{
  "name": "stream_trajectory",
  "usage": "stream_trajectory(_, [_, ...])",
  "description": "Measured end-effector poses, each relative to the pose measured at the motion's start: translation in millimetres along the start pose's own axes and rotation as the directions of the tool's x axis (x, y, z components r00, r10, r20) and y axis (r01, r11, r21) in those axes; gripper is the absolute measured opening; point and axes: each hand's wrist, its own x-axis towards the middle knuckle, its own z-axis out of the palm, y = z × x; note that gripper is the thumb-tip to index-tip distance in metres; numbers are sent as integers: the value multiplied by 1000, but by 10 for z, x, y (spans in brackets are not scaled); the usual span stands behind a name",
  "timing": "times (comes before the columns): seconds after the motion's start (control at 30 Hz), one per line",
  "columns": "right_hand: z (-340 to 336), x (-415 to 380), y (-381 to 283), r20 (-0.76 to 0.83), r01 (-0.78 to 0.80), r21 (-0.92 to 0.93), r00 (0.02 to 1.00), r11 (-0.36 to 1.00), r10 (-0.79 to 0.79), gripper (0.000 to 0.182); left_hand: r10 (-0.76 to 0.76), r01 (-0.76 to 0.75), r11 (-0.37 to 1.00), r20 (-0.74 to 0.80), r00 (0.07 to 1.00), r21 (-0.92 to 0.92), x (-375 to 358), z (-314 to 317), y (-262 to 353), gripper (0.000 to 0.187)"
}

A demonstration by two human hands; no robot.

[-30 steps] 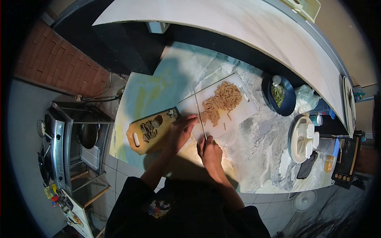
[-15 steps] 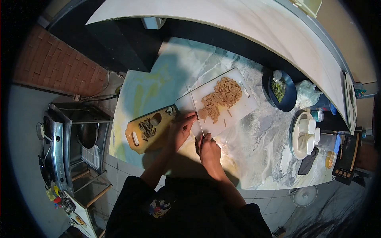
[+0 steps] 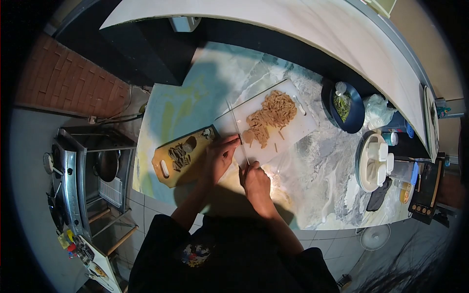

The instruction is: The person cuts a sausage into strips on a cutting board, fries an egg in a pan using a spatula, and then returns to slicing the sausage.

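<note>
My right hand [image 3: 256, 181] is closed round the handle of a knife [image 3: 236, 119]. The long thin blade points away from me over the left part of a white cutting board [image 3: 303, 124]. My left hand [image 3: 222, 152] is beside the blade, its fingers bent and pressed together at the board's near left side. What those fingertips hold is hidden. Right of the blade lies a pile of brown strips [image 3: 278, 108], with a pale brown piece [image 3: 248, 136] close to the blade. A yellow-brown wooden board [image 3: 168, 179] left of my left hand carries darker strips [image 3: 181, 157] and a round piece [image 3: 189, 143].
A dark blue bowl [image 3: 355, 119] with bagged greens [image 3: 342, 105] stands at the back right, next to a plastic bag [image 3: 378, 115]. White containers [image 3: 376, 151] sit on a round plate [image 3: 363, 171] farther right. A stove [image 3: 68, 180] stands left of the marble counter [image 3: 322, 195].
The whole view has shifted slightly. Both hands and the knife keep nearly the same place over the white board, and the strips look the same.
</note>
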Motion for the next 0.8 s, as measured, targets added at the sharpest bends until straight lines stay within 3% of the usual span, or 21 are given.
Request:
stream_trajectory(0.13, [-42, 17, 0, 7, 15, 4, 1000, 1000, -15, 29, 19, -19, 1000, -16, 1000, 6, 16, 12, -12, 16])
stream_trajectory(0.2, [14, 36, 9, 71, -48, -114, 996, 992, 57, 27, 57, -57, 998, -31, 998, 10, 26, 18, -18, 16])
stream_trajectory(0.3, [34, 51, 19, 54, -29, -136, 998, 990, 37, 23, 84, -83, 996, -38, 996, 23, 12, 12, -9, 16])
stream_trajectory(0.33, [60, 57, 37, 37, -30, -134, 999, 990, 36, 23, 1, -1, 1000, -17, 1000, 14, -7, 8, 13, 16])
stream_trajectory(0.37, [94, 72, 66, 61, -55, -73, 996, 996, 59, 29, -79, 79, 997, 1, 997, 7, -7, 12, 22, 16])
stream_trajectory(0.53, [-9, 52, 10, 85, -99, 29, 992, 995, 96, 34, 15, -15, 995, -5, 1000, 98, -58, 54, -93, 12])
stream_trajectory(0.6, [5, 34, 20, 40, -71, 35, 997, 997, 70, 33, -34, 35, 999, -24, 999, 19, -73, 92, -117, 12])
stream_trajectory(0.67, [-15, 13, 18, 42, -83, -18, 996, 996, 83, 31, -21, 22, 999, -22, 1000, 31, -64, 94, -175, 12])
stream_trajectory(0.8, [14, -43, 67, -62, -3, 57, 998, 998, 6, 31, 18, -17, 998, -7, 1000, 68, -21, 41, -77, 11])
